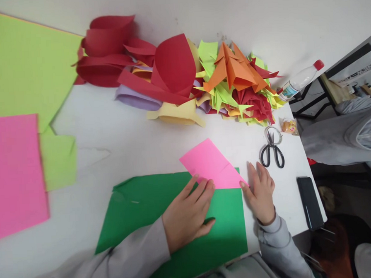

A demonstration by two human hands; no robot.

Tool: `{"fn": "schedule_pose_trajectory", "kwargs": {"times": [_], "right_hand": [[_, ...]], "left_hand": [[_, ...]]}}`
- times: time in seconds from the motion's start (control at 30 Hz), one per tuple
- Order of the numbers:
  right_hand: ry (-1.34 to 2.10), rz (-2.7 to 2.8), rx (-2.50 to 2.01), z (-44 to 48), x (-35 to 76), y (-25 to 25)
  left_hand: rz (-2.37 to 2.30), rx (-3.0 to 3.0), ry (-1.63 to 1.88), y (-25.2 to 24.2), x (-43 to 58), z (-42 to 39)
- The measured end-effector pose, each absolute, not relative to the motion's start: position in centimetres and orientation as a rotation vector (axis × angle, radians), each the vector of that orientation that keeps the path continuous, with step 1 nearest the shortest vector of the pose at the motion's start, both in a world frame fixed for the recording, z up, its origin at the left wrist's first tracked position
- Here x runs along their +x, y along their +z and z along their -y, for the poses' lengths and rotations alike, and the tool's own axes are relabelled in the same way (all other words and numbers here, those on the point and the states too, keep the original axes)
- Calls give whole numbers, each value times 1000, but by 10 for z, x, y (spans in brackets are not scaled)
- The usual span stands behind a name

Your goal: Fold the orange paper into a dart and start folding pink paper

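A pink sheet of paper (pixel 210 162), folded with a slanted right edge, lies partly over a large green sheet (pixel 139 207). My left hand (pixel 189 211) rests with its fingers stretched out on the pink paper's lower edge, thumb apart above the green sheet. At the pink paper's right-hand point is my right hand (pixel 261 193); its thumb touches the tip and its fingers are spread on the white table (pixel 90 156). Neither hand grips anything. Beyond the right hand lie black-handled scissors (pixel 272 150), their blades near a roll of clear tape (pixel 273 135).
Along the wall sit curled red paper pieces (pixel 175 67) and a pile of folded orange paper shapes (pixel 231 70). Large lime sheets (pixel 23 68) and a pink sheet (pixel 15 173) occupy the left. A bottle (pixel 299 83), a wrapped snack (pixel 289 126) and a phone (pixel 310 203) line the right edge.
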State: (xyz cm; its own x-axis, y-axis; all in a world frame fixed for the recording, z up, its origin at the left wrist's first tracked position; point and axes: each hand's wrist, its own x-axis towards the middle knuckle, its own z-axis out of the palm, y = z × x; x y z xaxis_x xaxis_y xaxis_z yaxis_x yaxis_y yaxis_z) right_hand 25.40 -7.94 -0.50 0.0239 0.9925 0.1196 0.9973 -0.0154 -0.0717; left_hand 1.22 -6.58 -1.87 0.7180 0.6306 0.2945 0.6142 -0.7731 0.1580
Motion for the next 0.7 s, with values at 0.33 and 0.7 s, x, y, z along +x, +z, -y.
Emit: {"fn": "schedule_pose_trajectory", "kwargs": {"times": [0.33,0.7], "right_hand": [[-76,2109,-2134,84,258,-8],[-53,2005,-1902,85,266,-11]], "left_hand": [[-1048,2864,535,-20,14,67],[-1046,2859,712,-20,15,61]]}}
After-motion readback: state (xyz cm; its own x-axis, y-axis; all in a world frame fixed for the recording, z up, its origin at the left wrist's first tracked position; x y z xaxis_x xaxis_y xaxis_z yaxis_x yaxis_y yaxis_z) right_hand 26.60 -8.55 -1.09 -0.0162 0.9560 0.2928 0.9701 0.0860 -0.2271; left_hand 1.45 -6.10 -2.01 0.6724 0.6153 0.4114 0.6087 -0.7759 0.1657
